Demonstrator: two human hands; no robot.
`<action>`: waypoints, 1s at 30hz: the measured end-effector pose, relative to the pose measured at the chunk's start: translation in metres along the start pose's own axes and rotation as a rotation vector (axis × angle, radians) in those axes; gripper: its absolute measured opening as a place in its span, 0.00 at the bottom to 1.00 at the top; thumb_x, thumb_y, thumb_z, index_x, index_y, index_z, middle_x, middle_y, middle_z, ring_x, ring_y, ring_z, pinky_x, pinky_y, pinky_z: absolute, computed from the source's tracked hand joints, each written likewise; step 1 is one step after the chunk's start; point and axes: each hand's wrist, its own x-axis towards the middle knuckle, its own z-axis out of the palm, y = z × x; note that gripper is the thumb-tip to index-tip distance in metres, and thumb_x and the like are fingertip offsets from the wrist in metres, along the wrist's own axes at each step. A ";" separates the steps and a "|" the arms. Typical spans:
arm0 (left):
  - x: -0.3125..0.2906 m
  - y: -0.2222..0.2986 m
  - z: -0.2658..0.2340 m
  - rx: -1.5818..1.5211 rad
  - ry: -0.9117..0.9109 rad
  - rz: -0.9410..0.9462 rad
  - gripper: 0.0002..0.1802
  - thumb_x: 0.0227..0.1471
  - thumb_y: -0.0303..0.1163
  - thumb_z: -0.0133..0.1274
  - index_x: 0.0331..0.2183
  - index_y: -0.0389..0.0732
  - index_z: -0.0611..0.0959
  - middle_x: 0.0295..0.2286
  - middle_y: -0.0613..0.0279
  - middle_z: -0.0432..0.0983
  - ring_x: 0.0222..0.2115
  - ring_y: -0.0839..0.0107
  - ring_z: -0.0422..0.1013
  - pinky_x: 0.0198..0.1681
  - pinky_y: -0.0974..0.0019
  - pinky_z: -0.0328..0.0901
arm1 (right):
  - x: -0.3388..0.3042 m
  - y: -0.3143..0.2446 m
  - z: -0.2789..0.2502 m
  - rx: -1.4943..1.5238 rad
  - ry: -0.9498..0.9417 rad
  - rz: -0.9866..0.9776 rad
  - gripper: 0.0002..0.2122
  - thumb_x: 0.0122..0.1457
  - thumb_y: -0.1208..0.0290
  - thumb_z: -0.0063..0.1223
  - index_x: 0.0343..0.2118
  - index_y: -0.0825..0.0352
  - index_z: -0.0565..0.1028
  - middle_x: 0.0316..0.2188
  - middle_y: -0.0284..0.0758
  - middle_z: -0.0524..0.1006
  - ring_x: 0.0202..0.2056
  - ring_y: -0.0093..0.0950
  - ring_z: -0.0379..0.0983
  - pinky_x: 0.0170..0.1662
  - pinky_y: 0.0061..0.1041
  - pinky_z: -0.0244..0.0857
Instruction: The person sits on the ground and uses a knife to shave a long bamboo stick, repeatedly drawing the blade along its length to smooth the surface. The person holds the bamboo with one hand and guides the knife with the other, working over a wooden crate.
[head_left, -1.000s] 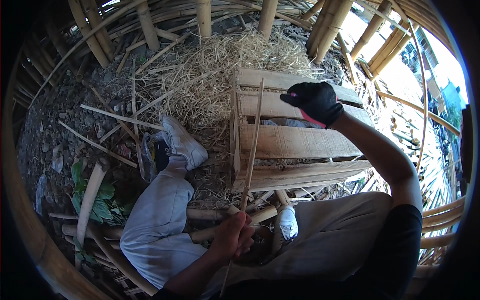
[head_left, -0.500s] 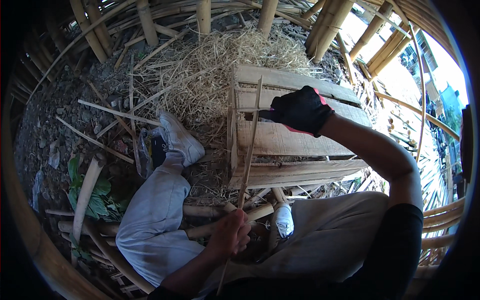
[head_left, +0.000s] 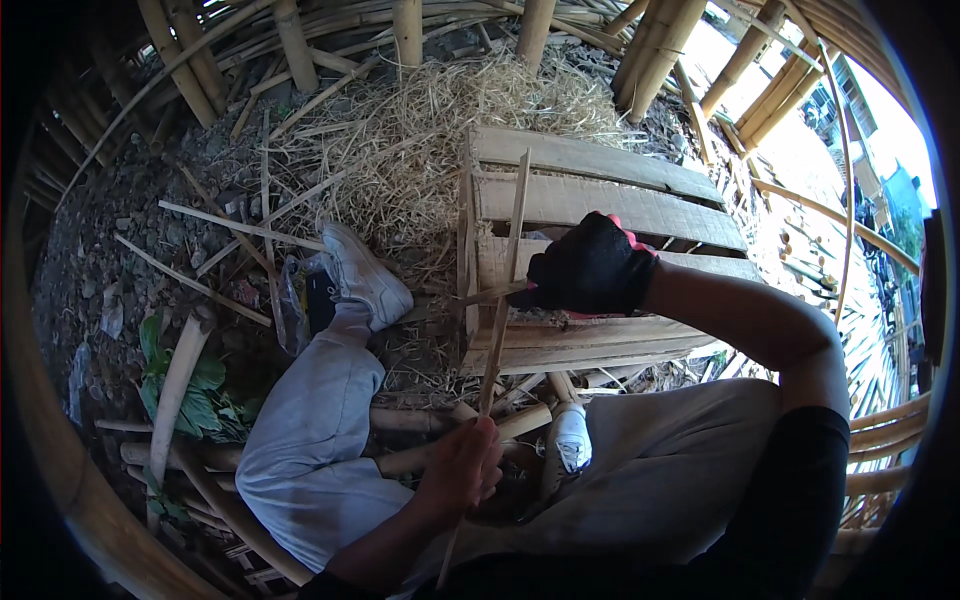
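My bare left hand (head_left: 462, 468) is closed around the lower part of a long, thin bamboo strip (head_left: 514, 225). The strip stands up and away from me, leaning slightly right, and its lower end passes down below the fist. In a black and red glove, my right hand (head_left: 592, 268) is closed on a knife whose narrow blade (head_left: 484, 296) crosses the strip about midway up. The glove hides the handle. Behind the strip and under my right hand is a slatted wooden crate (head_left: 610, 203).
Straw shavings (head_left: 430, 140) cover the ground beyond the crate. Bamboo posts (head_left: 408, 35) stand at the back. Loose bamboo strips (head_left: 240, 225) lie to the left, near my white shoe (head_left: 366, 278) and some green leaves (head_left: 200, 390). A bamboo rail (head_left: 885, 440) runs at the right.
My right hand and the knife have slid down along the bamboo strip, toward my left hand. The left hand keeps its grip and has hardly moved.
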 end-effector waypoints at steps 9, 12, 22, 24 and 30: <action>0.005 -0.002 -0.004 -0.077 -0.068 -0.024 0.22 0.72 0.56 0.42 0.33 0.50 0.69 0.15 0.75 0.56 0.10 0.82 0.53 0.14 0.72 0.49 | 0.010 0.043 -0.002 -0.132 0.107 0.150 0.25 0.68 0.38 0.45 0.28 0.55 0.80 0.21 0.30 0.79 0.25 0.36 0.80 0.29 0.36 0.73; 0.004 0.000 -0.002 -0.044 -0.048 -0.031 0.22 0.72 0.56 0.41 0.34 0.49 0.70 0.15 0.75 0.56 0.10 0.82 0.53 0.14 0.72 0.49 | -0.003 0.009 0.007 -0.025 0.101 0.005 0.24 0.66 0.36 0.46 0.28 0.52 0.80 0.20 0.30 0.78 0.25 0.36 0.80 0.29 0.37 0.73; 0.005 -0.003 -0.001 -0.058 -0.062 -0.045 0.24 0.71 0.59 0.41 0.38 0.48 0.71 0.15 0.75 0.56 0.11 0.81 0.52 0.14 0.72 0.50 | 0.014 0.039 0.002 -0.028 0.189 0.094 0.27 0.64 0.35 0.48 0.22 0.54 0.79 0.17 0.32 0.77 0.22 0.36 0.77 0.29 0.36 0.70; 0.005 -0.004 -0.002 -0.041 -0.065 -0.056 0.24 0.71 0.59 0.41 0.38 0.47 0.71 0.15 0.75 0.56 0.11 0.81 0.52 0.14 0.72 0.50 | 0.004 0.032 0.018 -0.061 0.332 -0.065 0.26 0.62 0.35 0.51 0.21 0.53 0.79 0.16 0.31 0.76 0.21 0.36 0.76 0.28 0.36 0.70; 0.011 -0.005 0.003 -0.035 -0.131 -0.063 0.24 0.70 0.59 0.41 0.39 0.48 0.71 0.15 0.75 0.56 0.11 0.81 0.52 0.14 0.71 0.50 | -0.005 0.134 0.004 -0.221 0.266 0.308 0.25 0.66 0.36 0.46 0.29 0.54 0.82 0.21 0.31 0.80 0.26 0.34 0.80 0.30 0.37 0.72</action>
